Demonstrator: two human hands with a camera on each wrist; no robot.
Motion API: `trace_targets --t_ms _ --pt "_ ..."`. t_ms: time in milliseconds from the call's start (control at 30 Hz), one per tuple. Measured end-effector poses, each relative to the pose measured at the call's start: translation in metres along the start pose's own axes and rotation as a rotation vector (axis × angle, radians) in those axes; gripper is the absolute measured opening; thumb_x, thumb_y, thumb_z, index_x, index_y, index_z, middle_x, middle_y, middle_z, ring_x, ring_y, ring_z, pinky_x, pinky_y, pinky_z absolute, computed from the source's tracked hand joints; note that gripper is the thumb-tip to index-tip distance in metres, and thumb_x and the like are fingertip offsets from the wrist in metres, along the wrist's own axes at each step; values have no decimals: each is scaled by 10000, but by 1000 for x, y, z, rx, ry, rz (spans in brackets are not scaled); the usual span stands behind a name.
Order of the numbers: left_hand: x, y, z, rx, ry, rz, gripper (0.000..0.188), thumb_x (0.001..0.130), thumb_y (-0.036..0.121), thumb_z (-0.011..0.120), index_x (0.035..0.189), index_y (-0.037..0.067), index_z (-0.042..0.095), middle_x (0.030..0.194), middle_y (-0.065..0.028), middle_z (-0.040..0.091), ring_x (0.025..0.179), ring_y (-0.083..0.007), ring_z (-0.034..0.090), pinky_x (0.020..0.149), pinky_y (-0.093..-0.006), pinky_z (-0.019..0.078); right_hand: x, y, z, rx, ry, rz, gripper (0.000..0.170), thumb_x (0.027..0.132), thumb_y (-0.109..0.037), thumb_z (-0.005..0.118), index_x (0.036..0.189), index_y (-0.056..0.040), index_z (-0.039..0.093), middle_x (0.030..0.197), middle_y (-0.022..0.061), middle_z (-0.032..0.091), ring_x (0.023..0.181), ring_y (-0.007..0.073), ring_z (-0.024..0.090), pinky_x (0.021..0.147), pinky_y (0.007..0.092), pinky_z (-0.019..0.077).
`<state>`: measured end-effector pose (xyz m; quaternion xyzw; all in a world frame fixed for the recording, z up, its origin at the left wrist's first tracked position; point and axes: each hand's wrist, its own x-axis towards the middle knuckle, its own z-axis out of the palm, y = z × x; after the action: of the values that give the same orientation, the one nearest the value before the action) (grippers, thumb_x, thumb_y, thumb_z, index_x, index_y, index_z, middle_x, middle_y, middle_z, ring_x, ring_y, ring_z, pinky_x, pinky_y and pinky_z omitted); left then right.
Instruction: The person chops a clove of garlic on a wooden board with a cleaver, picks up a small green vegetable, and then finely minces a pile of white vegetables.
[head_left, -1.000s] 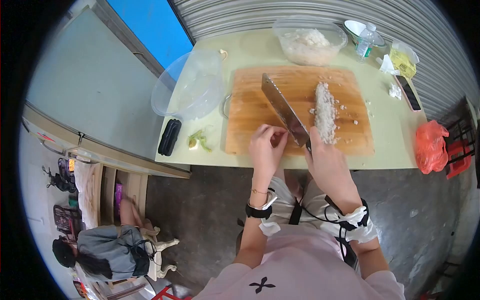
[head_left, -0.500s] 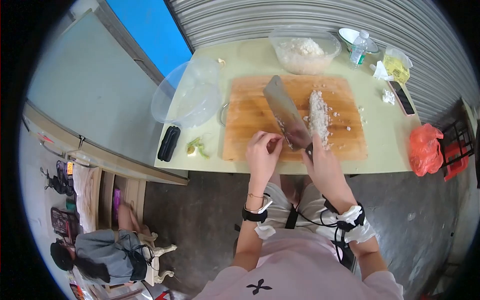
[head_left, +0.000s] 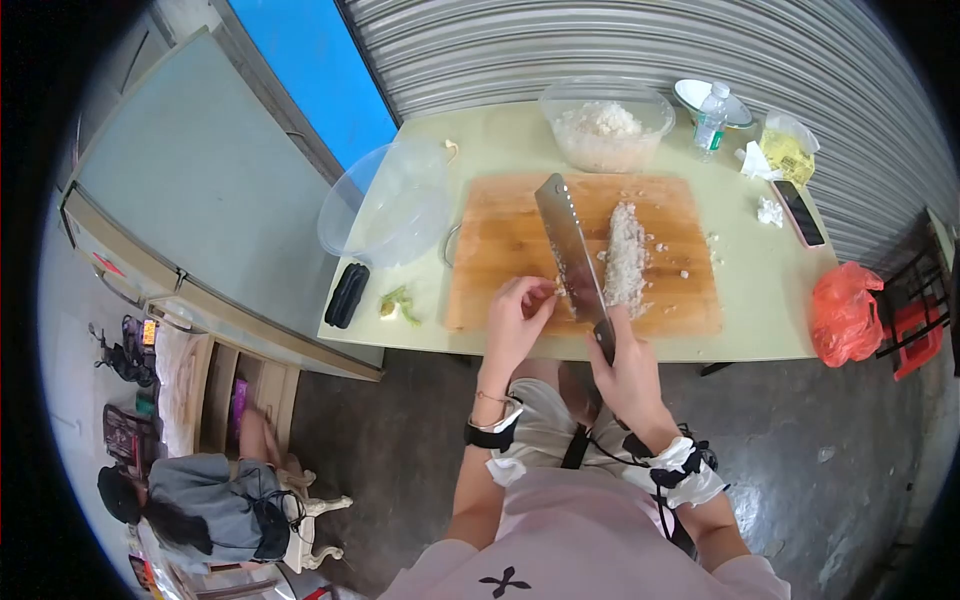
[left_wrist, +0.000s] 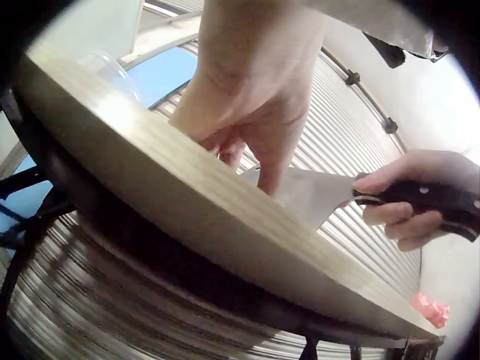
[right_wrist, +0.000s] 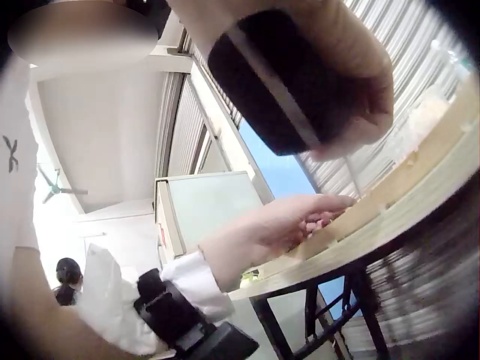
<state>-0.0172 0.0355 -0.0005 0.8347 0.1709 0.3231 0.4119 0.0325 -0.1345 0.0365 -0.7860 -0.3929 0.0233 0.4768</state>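
My right hand [head_left: 628, 375] grips a cleaver [head_left: 570, 240] by its dark handle [left_wrist: 420, 193], the blade slanting up and left over the wooden cutting board [head_left: 490, 225]. The handle's butt fills the upper part of the right wrist view. My left hand [head_left: 515, 320] is at the board's near edge, its fingers curled and the fingertips right by the blade, pinching what looks like a small white piece of food. A long heap of finely chopped white food [head_left: 627, 255] lies on the board right of the blade, with loose crumbs around it.
Behind the board stands a clear tub of white chopped food [head_left: 605, 125]; at left, another clear tub [head_left: 385, 215], a black case [head_left: 346, 295] and green trimmings [head_left: 400, 303]. A bottle [head_left: 711, 120], phone [head_left: 798, 213] and red bag [head_left: 846, 313] line the right. Another person [head_left: 215, 505] sits lower left.
The blade first turned its broad face up, then swung back more upright and edge-on. Both hands stay close together at the board's near edge. The head view has shifted slightly.
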Motion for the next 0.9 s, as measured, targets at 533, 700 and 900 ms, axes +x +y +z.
trace_targets --t_ms 533,700,900 --pt "25 9 17 349 20 -122 149 751 122 648 836 2 622 815 -129 622 723 -242 617 685 -329 486 -4 -5 -35 133 31 71 288 808 -103 623 1046 -18 485 588 184 518 575 412 535 495 392 408" --pt "25 13 20 381 26 -92 111 730 121 649 748 27 592 761 -119 585 740 -291 598 663 -391 477 -7 -7 -43 159 -5 94 287 807 -93 622 1043 2 491 580 179 506 538 379 532 488 362 405" --pt "26 20 21 284 -28 -116 52 747 91 619 750 45 595 745 -108 622 730 -278 605 639 -381 475 -7 -9 -49 186 40 117 329 792 -75 628 1087 19 517 571 114 469 498 226 442 483 307 376"
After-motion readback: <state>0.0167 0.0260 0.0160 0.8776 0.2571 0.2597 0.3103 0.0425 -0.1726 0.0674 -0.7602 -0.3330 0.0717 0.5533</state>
